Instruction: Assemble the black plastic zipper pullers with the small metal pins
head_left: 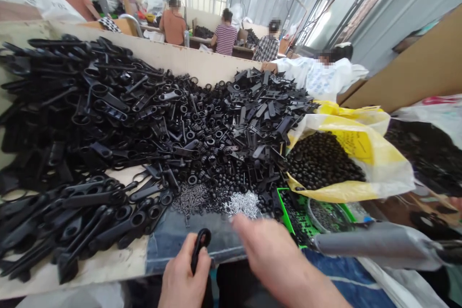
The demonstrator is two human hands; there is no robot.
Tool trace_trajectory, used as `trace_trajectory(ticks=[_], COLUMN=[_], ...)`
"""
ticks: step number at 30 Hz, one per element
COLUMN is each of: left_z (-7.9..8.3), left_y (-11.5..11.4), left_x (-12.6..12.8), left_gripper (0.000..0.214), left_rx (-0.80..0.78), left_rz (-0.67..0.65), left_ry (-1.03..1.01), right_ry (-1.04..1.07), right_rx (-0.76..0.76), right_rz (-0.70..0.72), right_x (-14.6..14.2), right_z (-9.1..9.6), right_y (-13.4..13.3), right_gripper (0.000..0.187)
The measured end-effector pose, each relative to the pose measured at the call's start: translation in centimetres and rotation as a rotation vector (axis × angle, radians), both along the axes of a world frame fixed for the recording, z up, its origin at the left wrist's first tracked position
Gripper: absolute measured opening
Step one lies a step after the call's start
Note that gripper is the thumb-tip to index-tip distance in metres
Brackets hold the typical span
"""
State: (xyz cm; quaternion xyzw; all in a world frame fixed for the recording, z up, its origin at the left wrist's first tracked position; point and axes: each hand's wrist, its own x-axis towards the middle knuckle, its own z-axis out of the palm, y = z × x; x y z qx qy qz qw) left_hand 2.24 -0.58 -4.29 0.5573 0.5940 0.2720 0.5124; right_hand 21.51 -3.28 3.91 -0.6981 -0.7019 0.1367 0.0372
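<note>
My left hand (186,269), low in the middle, is closed around a black plastic part with a ring-shaped end (200,245). The ring end sticks up between thumb and fingers; the rest is hidden in the grip. My right hand (265,245) is stretched forward at the near edge of a heap of shiny silver screws or pins (243,203). Motion blurs it, and most of its fingers are hidden, so its grip cannot be made out. Left of that heap lies a pile of small grey metal pieces (190,198). Both piles rest on a blue cloth under clear plastic (164,240).
Long black handle-like parts (97,101) fill the left; flat black pieces (263,101) heap up behind. A yellow-white bag (390,173) holds black balls. Right of my hand are a green basket (285,207) and a grey tool (375,243). Several people sit beyond the board.
</note>
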Motion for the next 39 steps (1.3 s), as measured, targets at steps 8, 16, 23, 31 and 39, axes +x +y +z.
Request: trace_trajectory(ticks=[8,16,23,31,39], left_z=[3.8,3.7,3.5,3.5,4.4], left_y=[3.0,2.6,3.1,3.3,2.6], left_x=[0.8,0.0,-0.1,0.9,1.3], left_gripper=[0.056,0.044,0.048,0.048,0.037], left_rx=[-0.317,-0.507,-0.494,-0.482,-0.518], left_rz=[0.162,0.153,0.236,0.268,0.32], left_ry=[-0.607,-0.821,-0.819,-0.848,-0.95], right_ry=[-0.054,0.189,0.76,1.395,1.55], right_rx=[0.006,0.06,0.064,-0.172,-0.098], right_rz=[-0.491,-0.594,-0.72,-0.59,-0.524], right_x=[6.1,6.2,7.1,-1.1,-5.1], right_z=[-1.6,-3.7,-2.7,-3.4,-7.4], right_y=[7.8,10.3,7.5,3.0,1.3], right_gripper=[0.024,0.017,0.036,0.059,0.058])
